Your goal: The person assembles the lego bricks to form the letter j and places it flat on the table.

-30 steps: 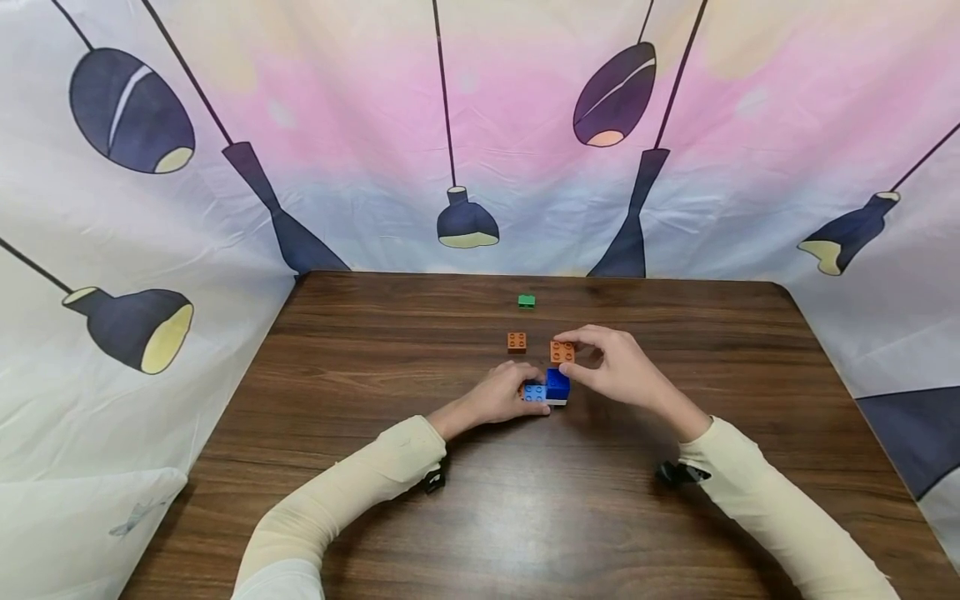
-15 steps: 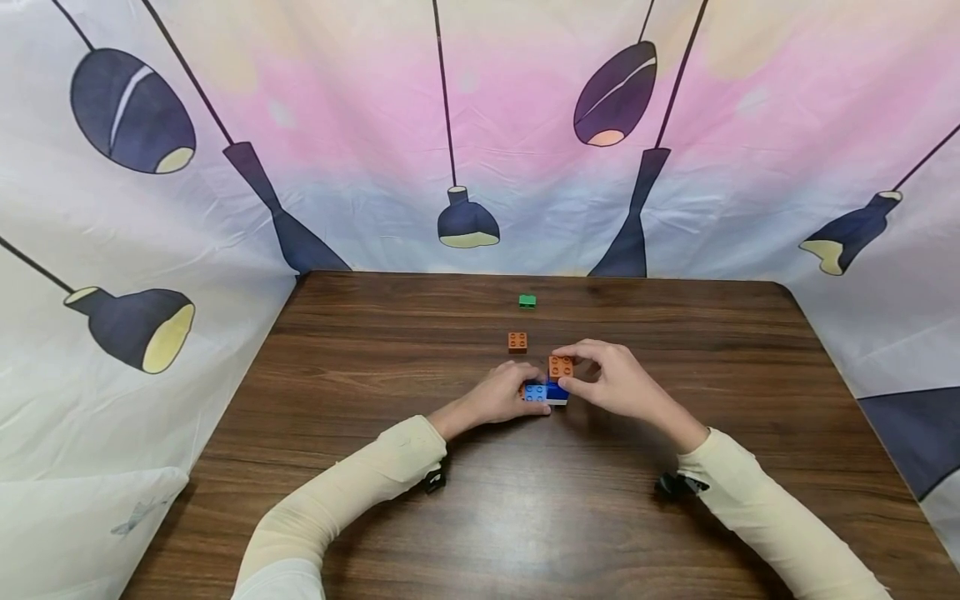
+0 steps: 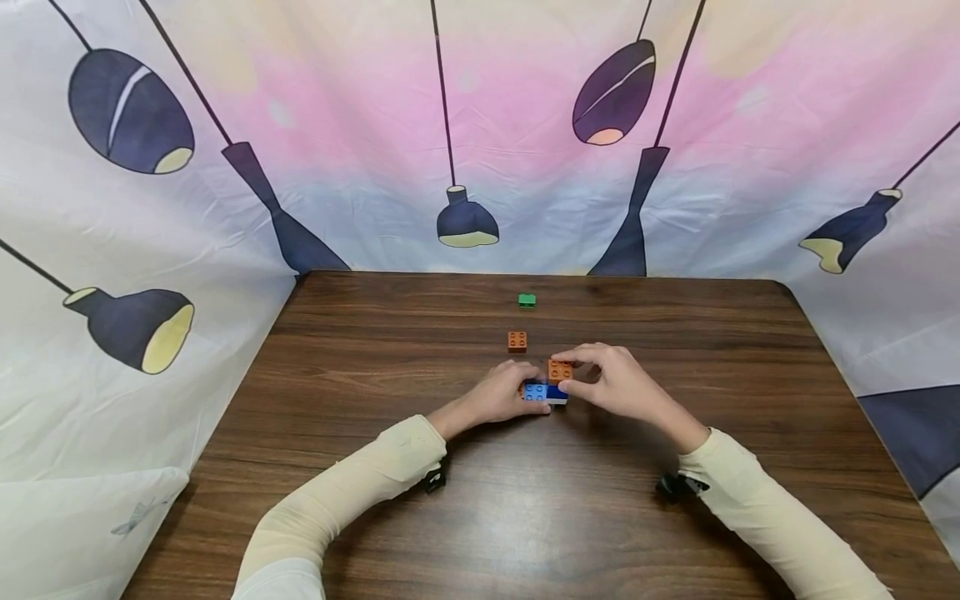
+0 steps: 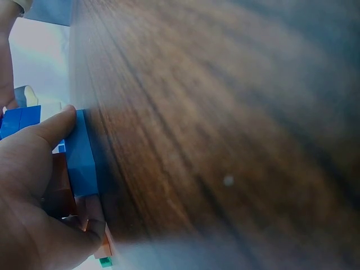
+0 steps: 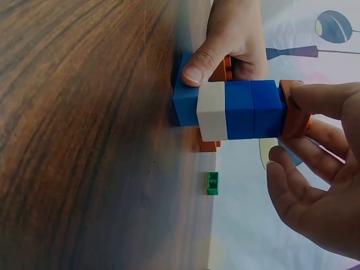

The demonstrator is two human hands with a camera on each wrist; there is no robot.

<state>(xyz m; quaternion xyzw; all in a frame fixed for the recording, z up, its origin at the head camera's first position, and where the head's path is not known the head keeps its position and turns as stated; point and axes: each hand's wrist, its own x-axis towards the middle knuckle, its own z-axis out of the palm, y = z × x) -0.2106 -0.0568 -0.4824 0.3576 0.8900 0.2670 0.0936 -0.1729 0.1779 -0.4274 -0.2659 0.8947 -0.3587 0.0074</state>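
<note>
My right hand [image 3: 613,382] pinches an orange toy building brick [image 3: 559,370] at the top of a stack. In the right wrist view this orange brick [image 5: 295,110] sits slightly tilted, with a bit of blue stud showing beneath one side. Below it come two dark blue bricks [image 5: 253,109], a white brick [image 5: 211,111] and a light blue brick [image 5: 185,100] at the table. My left hand [image 3: 501,394] grips the base of this build, its thumb pressed on the light blue brick. Another orange brick [image 4: 59,188] on the base is partly hidden by that hand.
Beyond the hands, a loose orange brick [image 3: 517,341] lies on the wooden table [image 3: 375,350]. Farther back is a small green brick [image 3: 527,301]. A printed cloth [image 3: 375,192] hangs behind the table's far edge.
The right hand has brought the orange brick down toward me onto the dark blue bricks, which it now largely covers in the head view. The left hand has kept its place.
</note>
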